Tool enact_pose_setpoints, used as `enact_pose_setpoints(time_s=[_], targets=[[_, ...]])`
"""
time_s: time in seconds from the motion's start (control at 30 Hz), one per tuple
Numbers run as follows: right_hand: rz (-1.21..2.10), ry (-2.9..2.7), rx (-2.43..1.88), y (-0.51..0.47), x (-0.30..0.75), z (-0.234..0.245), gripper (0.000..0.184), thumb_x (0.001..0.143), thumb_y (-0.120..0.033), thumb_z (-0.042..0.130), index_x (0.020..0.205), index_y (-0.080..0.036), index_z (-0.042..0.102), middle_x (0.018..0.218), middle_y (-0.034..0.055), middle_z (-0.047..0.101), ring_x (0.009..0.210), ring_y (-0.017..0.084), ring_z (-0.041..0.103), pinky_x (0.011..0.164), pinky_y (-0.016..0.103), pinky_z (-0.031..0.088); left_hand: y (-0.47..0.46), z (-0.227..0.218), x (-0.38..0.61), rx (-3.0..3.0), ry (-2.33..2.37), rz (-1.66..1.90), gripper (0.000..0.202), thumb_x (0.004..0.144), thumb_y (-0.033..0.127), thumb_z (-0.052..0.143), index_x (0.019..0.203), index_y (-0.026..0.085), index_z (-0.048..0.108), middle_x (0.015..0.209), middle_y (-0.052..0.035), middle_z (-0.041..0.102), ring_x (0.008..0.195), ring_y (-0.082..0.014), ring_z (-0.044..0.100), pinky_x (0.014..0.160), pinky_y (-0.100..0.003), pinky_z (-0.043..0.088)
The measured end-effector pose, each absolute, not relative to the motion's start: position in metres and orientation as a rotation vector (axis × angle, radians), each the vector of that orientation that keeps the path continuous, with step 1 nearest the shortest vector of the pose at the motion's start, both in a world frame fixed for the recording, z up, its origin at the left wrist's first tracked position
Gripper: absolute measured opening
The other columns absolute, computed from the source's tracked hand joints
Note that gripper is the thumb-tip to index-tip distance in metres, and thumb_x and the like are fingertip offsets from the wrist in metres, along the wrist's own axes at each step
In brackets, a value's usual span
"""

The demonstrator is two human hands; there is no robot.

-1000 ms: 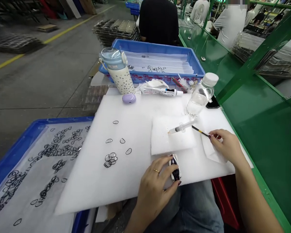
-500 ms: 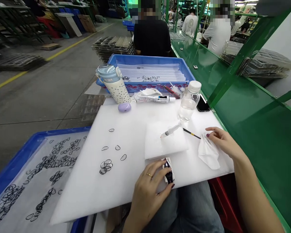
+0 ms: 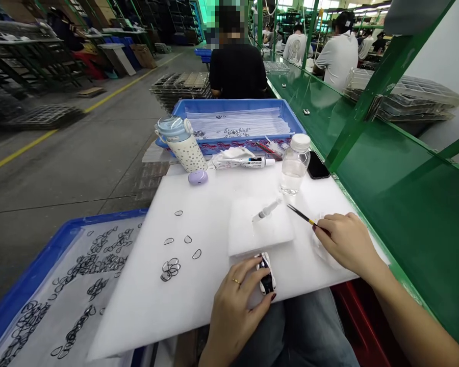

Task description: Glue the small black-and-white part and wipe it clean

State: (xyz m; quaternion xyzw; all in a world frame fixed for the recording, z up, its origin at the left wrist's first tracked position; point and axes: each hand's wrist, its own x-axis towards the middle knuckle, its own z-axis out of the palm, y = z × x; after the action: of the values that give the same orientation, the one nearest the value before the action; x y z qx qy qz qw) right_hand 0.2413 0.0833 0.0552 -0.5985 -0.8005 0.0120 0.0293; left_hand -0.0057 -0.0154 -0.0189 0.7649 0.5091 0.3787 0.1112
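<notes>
My left hand (image 3: 239, 300) rests on the white foam board (image 3: 199, 295) near its front edge, fingers curled round a small black-and-white toy car (image 3: 266, 274). My right hand (image 3: 346, 239) is closed in a pinch on a thin black-and-yellow brush (image 3: 300, 215), whose tip points up-left. A crumpled white tissue (image 3: 323, 252) lies under that hand. A syringe (image 3: 266, 209) lies on a small white foam pad (image 3: 258, 227) between the hands. Several small black rings (image 3: 171, 266) lie on the board to the left.
A clear bottle (image 3: 295, 165), phone (image 3: 317, 165), glue tube (image 3: 245, 163), spotted water bottle (image 3: 181, 143) and lilac case (image 3: 198, 177) stand at the board's far edge. Blue trays (image 3: 42, 265) (image 3: 237, 104) hold more rings. Green bench (image 3: 390, 168) runs right; other people sit beyond.
My right hand left the tissue's edge and closed on the brush, now lying over the tissue. My left hand stays on the toy car. The view tilted up.
</notes>
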Motion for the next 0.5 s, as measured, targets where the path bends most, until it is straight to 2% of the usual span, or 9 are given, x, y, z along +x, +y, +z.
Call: enact_pose_setpoints(time_s=[0.13,0.27,0.33,0.43,0.5], targets=[[-0.049,-2.310,-1.886,0.078,0.231,0.044,0.038,0.095,-0.026,0.041,0.062,-0.016,0.057,0.070,0.0075,0.065,0.066,0.018,0.055,0.066,0.035,0.023,-0.014,-0.018,-0.006,2.253,1.498,1.127,0.028,0.084,0.018,0.067,0.111,0.026,0.064,0.120,-0.0081,0.067,0.108,-0.0265,0.066,0.087,-0.041,0.060],[0.141,-2.307,-1.775,0.081,0.236,0.042,0.047,0.099,-0.043,0.043,0.062,-0.019,0.059,0.064,0.0034,0.064,0.060,0.016,0.054,0.067,0.034,0.029,-0.015,-0.018,-0.007,2.269,1.482,1.129,0.028,0.085,0.019,0.066,0.112,0.025,0.064,0.120,-0.0079,0.067,0.109,-0.0261,0.066,0.088,-0.041,0.060],[0.200,-2.175,-1.778,0.084,0.256,0.047,0.046,0.099,-0.043,0.042,0.064,-0.020,0.060,0.066,0.0028,0.065,0.059,0.015,0.054,0.065,0.033,0.031,-0.015,-0.019,-0.007,2.273,1.482,1.128,0.028,0.085,0.018,0.066,0.112,0.025,0.064,0.120,-0.0077,0.067,0.109,-0.0259,0.066,0.088,-0.041,0.060],[0.324,-2.039,-1.782,0.090,0.290,0.048,0.030,0.094,-0.032,0.043,0.086,-0.022,0.070,0.088,0.0046,0.071,0.077,0.019,0.062,0.069,0.033,0.039,-0.015,-0.019,-0.007,2.275,1.490,1.117,0.029,0.085,0.018,0.067,0.112,0.025,0.063,0.120,-0.0076,0.066,0.109,-0.0258,0.065,0.087,-0.041,0.061],[0.519,-2.041,-1.730,0.096,0.304,0.042,0.031,0.092,-0.032,0.045,0.106,-0.024,0.070,0.102,0.0050,0.070,0.089,0.020,0.063,0.073,0.033,0.044,-0.015,-0.018,-0.007,2.278,1.485,1.093,0.029,0.085,0.021,0.067,0.113,0.026,0.063,0.121,-0.0078,0.065,0.110,-0.0262,0.065,0.086,-0.041,0.061]])
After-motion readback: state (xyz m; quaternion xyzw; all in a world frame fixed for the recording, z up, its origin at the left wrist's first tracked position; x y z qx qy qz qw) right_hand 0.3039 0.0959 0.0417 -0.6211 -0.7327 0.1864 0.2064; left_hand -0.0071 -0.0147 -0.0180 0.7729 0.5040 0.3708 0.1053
